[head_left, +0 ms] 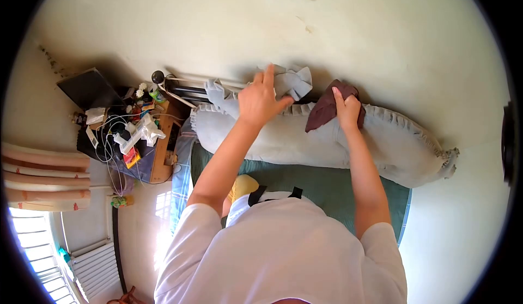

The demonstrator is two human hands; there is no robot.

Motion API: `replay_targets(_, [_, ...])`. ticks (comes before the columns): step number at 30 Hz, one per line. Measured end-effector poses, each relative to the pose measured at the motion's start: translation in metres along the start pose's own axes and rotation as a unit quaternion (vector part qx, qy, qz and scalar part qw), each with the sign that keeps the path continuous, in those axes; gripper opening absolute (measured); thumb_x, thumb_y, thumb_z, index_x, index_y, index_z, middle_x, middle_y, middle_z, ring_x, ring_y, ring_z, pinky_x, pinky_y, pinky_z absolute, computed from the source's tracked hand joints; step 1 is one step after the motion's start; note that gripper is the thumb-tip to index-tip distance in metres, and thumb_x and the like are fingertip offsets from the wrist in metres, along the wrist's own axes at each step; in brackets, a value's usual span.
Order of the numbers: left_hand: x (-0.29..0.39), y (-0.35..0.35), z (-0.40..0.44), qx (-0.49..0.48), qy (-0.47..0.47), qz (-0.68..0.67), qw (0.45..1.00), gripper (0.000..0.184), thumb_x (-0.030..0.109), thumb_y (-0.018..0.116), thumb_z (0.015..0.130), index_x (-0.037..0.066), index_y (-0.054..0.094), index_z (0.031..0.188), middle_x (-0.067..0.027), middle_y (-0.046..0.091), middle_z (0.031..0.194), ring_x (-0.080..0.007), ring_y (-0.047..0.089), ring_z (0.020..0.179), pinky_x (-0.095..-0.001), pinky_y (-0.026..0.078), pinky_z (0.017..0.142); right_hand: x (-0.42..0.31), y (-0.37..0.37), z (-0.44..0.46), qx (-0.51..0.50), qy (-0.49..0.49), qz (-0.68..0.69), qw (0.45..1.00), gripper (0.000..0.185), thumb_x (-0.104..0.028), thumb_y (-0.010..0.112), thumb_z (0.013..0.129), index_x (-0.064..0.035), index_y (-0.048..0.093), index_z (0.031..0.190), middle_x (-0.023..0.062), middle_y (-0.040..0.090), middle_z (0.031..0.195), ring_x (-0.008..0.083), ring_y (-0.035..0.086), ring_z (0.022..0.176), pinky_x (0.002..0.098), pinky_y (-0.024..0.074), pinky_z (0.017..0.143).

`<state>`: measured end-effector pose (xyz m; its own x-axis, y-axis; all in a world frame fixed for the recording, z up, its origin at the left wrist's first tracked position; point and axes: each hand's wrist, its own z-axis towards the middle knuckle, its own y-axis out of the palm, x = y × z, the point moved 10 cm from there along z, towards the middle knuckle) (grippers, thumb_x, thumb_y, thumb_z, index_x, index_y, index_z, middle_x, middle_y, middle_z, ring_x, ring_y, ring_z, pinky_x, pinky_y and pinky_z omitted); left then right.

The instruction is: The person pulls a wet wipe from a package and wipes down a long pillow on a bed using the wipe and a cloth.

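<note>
A dark maroon cloth (322, 113) is bunched in my right hand (348, 109), whose fingers are closed around it. The cloth lies against the top edge of a long grey padded headboard cover (245, 135) with a ruffled trim. My left hand (258, 100) is raised over the left half of that edge, fingers apart and thumb out. Just behind it, a loose grey fabric flap (295, 82) stands up in folds; whether my fingers touch it, I cannot tell.
Below the cover, a green mat (327, 187) lies on the bed. To the left, a wooden desk (162, 159) carries a monitor (90, 89), a white power strip (133, 135) and tangled cables. A metal bed rail (188, 92) runs behind the cover, close to the wall.
</note>
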<state>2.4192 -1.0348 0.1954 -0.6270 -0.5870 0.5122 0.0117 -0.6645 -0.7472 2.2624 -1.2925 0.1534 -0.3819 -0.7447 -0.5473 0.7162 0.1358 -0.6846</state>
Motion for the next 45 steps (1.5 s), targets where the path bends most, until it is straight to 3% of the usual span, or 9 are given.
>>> replay_targets(5, [-0.143,0.053,0.0,0.009,-0.28,-0.54,0.793,0.033,0.008,0.071,0.071,-0.005,0.065,0.1,-0.0008,0.063,0.073,-0.0075,0.053,0.054,-0.019,0.04,0.048,-0.002,-0.053,0.005,0.117,0.081,0.284,0.948,0.028,-0.024,0.063,0.088,0.0044,0.063,0.087,0.0033,0.064,0.079,0.011,0.055,0.071,0.0274,0.0459,0.067])
replay_targets(12, [-0.177,0.085,-0.024,-0.001,-0.314,-0.632,0.708,0.018,0.009,0.071,0.076,0.004,0.062,0.091,0.0033,0.056,0.067,-0.0036,0.041,0.048,-0.0184,0.033,0.044,-0.101,-0.02,-0.025,-0.035,-0.079,0.418,0.904,0.009,-0.008,0.056,0.084,-0.0016,0.059,0.078,0.0059,0.062,0.081,0.0154,0.059,0.077,0.0289,0.0474,0.069])
replay_targets(15, [-0.171,0.087,-0.019,-0.005,-0.3,-0.645,0.703,0.016,0.008,0.07,0.076,0.006,0.062,0.09,0.004,0.056,0.067,-0.0033,0.041,0.048,-0.0185,0.033,0.044,-0.143,0.055,-0.059,-0.077,-0.194,0.144,0.967,0.018,-0.019,0.061,0.076,-0.0034,0.064,0.083,0.0145,0.065,0.087,0.0348,0.061,0.081,0.0425,0.0489,0.07])
replay_targets(26, [-0.192,0.101,-0.002,0.077,-0.354,-0.583,0.727,0.022,0.008,0.074,0.073,0.002,0.065,0.093,0.0026,0.058,0.067,-0.0039,0.041,0.048,-0.0196,0.03,0.043,-0.074,0.068,-0.058,-0.253,-0.369,-0.312,0.838,0.011,-0.012,0.054,0.072,-0.0071,0.063,0.074,0.0087,0.058,0.085,0.0254,0.054,0.089,0.0398,0.0426,0.074])
replay_targets(32, [-0.165,0.085,0.008,0.036,-0.314,-0.522,0.792,0.033,0.015,0.077,0.072,-0.002,0.064,0.097,0.0022,0.058,0.067,-0.0043,0.041,0.048,-0.0203,0.031,0.043,-0.024,-0.141,0.014,-0.05,-0.149,-0.332,0.93,0.018,-0.005,0.054,0.071,-0.0054,0.064,0.085,0.0121,0.061,0.09,0.0308,0.057,0.094,0.0401,0.0445,0.082])
replay_targets(34, [-0.161,0.083,0.012,0.008,-0.284,-0.451,0.846,0.044,0.023,0.079,0.07,-0.002,0.063,0.102,-0.0035,0.062,0.075,-0.0109,0.052,0.056,-0.0252,0.04,0.047,0.08,-0.216,0.004,0.049,0.129,-0.009,0.99,0.036,-0.001,0.052,0.072,-0.0046,0.064,0.106,0.013,0.061,0.107,0.029,0.056,0.104,0.037,0.0432,0.092])
replay_targets(39, [-0.056,-0.029,-0.004,0.244,-0.111,0.053,0.962,0.047,0.031,0.077,0.068,0.014,0.063,0.109,-0.0146,0.056,0.112,-0.0305,0.06,0.092,-0.0398,0.051,0.068,0.137,-0.283,-0.111,0.245,0.232,0.499,0.799,0.044,-0.014,0.052,0.081,0.0007,0.051,0.122,0.0115,0.055,0.121,0.0253,0.053,0.111,0.0375,0.0423,0.096])
replay_targets(41, [-0.003,-0.035,-0.021,0.24,0.009,-0.053,0.969,0.03,0.025,0.075,0.071,0.013,0.067,0.098,-0.0137,0.059,0.108,-0.0325,0.06,0.095,-0.0406,0.048,0.077,0.106,-0.268,-0.137,0.227,0.2,0.667,0.681,0.044,-0.022,0.05,0.084,0.0004,0.05,0.123,0.0114,0.054,0.121,0.0242,0.052,0.112,0.0388,0.0424,0.096])
replay_targets(45, [0.106,0.045,-0.046,-0.071,0.145,-0.271,0.949,0.034,0.021,0.076,0.072,0.007,0.067,0.102,-0.0173,0.065,0.096,-0.033,0.057,0.103,-0.0402,0.045,0.088,0.161,-0.227,-0.189,0.163,0.336,0.446,0.813,0.048,-0.023,0.047,0.086,0.0022,0.046,0.126,0.0129,0.054,0.121,0.025,0.052,0.111,0.0391,0.0426,0.095])
